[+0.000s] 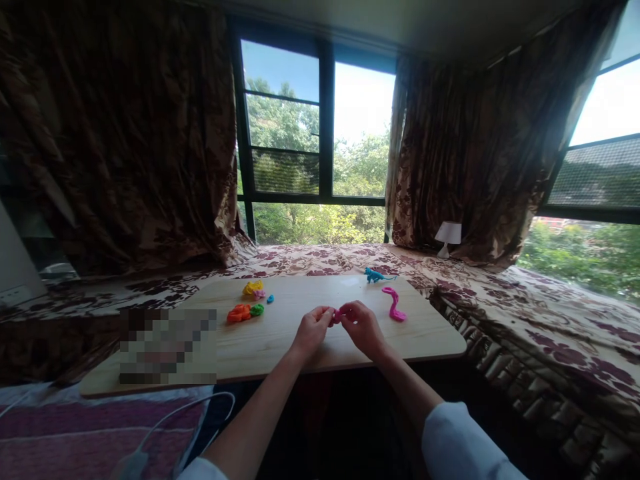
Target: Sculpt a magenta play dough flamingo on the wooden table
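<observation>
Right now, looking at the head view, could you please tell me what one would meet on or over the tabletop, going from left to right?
Orange lump, green lump, small blue lump, left hand, small pink piece, right hand, curvy pink strip.

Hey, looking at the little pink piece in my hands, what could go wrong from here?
The pink piece is small and pinched between the fingertips of your left hand and right hand, so it might slip or get squashed.
The blue figure is near the far edge of the table, so a bump could knock it off.
The orange lump and green lump sit close together; if soft, they might stick.
</observation>
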The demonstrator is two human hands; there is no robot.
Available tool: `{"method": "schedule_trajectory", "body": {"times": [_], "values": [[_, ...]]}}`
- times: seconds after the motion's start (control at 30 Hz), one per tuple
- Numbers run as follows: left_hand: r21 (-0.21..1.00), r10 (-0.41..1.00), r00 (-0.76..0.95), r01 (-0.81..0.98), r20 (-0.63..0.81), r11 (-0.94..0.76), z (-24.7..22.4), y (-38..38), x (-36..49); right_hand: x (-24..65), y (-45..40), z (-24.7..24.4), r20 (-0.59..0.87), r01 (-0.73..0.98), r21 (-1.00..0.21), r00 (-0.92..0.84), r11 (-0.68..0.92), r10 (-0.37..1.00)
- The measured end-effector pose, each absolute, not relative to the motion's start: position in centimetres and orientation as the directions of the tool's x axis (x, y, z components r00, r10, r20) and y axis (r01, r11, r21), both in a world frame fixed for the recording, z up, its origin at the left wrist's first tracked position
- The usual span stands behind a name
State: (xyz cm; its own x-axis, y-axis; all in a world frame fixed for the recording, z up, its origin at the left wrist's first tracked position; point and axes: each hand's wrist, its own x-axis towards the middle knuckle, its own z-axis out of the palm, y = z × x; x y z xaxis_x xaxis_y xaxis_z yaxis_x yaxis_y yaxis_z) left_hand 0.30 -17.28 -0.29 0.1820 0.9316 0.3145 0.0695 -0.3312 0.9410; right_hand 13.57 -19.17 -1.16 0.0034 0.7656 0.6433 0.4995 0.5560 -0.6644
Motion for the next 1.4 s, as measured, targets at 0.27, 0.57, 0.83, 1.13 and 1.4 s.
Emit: {"method": "schedule_trajectory", "body": {"times": [0.27, 0.57, 0.83, 1.13, 1.4], "values": [[0.837, 0.86, 0.212, 0.213, 0.465, -0.505, -1.8, -17.1, 2.6, 19.8, -18.1, 1.2, 0.703, 0.545, -0.615, 0.052, 0.57, 0.709], [0.58, 0.788, 0.291, 0.548, 0.543, -0.602, -3.5, -17.1, 1.7, 28.7, -14.6, 4.2, 0.604, 0.838, -0.49, 0.129, 0.239, 0.786], [0.537, 0.792, 0.299, 0.603, 0.533, -0.589, -3.6, -17.1, 1.9, 28.3, -13.5, 3.5, 0.618, 0.911, -0.366, 0.084, 0.191, 0.782], [0.52, 0.782, 0.303, 0.61, 0.545, -0.599, -3.7, -17.0, 1.9, 28.6, -13.3, 3.6, 0.596, 0.91, -0.361, 0.059, 0.202, 0.801], [0.513, 0.776, 0.305, 0.608, 0.553, -0.605, -3.9, -17.0, 1.9, 28.6, -13.0, 3.8, 0.585, 0.915, -0.353, 0.052, 0.196, 0.809]]}}
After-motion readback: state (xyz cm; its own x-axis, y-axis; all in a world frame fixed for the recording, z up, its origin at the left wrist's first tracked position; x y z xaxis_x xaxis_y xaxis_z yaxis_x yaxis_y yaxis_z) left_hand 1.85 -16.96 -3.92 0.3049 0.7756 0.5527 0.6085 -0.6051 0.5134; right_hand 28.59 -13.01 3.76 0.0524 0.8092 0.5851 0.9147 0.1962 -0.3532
